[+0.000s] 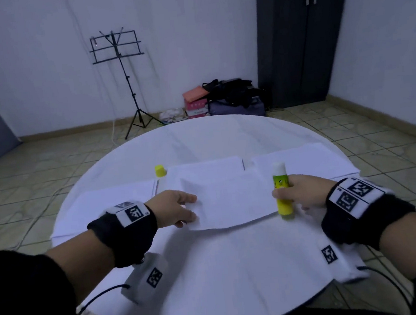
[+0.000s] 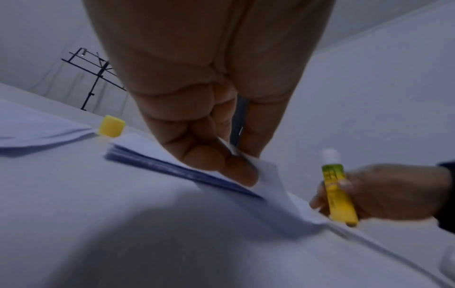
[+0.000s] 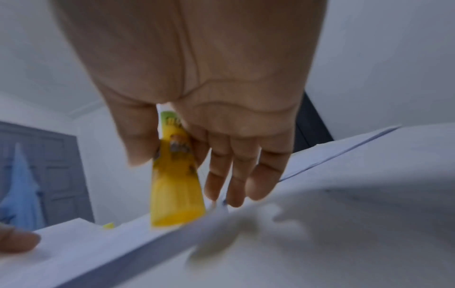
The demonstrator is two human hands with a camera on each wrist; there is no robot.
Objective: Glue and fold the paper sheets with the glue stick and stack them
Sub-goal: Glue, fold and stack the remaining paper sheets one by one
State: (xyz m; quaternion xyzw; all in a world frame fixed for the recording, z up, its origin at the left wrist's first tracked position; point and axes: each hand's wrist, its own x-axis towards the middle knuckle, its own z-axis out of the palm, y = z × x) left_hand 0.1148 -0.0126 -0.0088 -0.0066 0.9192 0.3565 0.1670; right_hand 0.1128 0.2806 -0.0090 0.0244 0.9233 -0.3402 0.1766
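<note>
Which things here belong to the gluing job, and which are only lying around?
For the job:
glue stick
yellow cap
sheet being handled
paper stacks

Lying about:
music stand
bags and boxes
dark cabinet

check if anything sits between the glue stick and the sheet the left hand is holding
Nothing visible does. The right hand holds the uncapped glue stick upright at the sheet's right edge, while the left hand pinches its left edge. The yellow cap stands farther back, off to the left.

Both hands (image 1: 173, 207) (image 1: 305, 193) apparently pinching.
</note>
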